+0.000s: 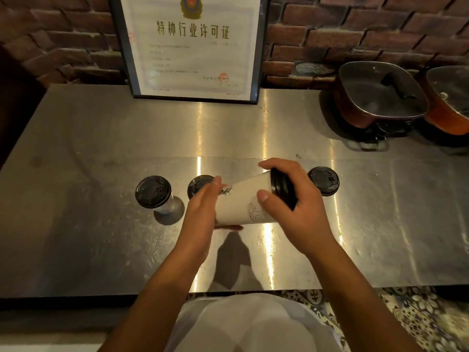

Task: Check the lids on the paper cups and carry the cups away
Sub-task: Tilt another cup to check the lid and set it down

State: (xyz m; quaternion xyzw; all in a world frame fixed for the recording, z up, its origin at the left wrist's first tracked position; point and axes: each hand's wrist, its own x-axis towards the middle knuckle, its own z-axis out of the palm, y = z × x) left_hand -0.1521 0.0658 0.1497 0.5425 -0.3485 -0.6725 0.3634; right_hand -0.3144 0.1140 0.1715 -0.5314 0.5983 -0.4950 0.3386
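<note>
Hands hold one paper cup [243, 201] tipped on its side above the table [101, 245]: left hand [200, 212] cups the base, right hand [294, 201] wraps the black lid [281, 186], which points right. Beyond, three lidded cups [153, 191] stand in a row.

One readable text, on the framed certificate [189, 47].
Its large gold heading reads 特种行业许可证; the small lines below and the red stamp are too blurred to read.
</note>
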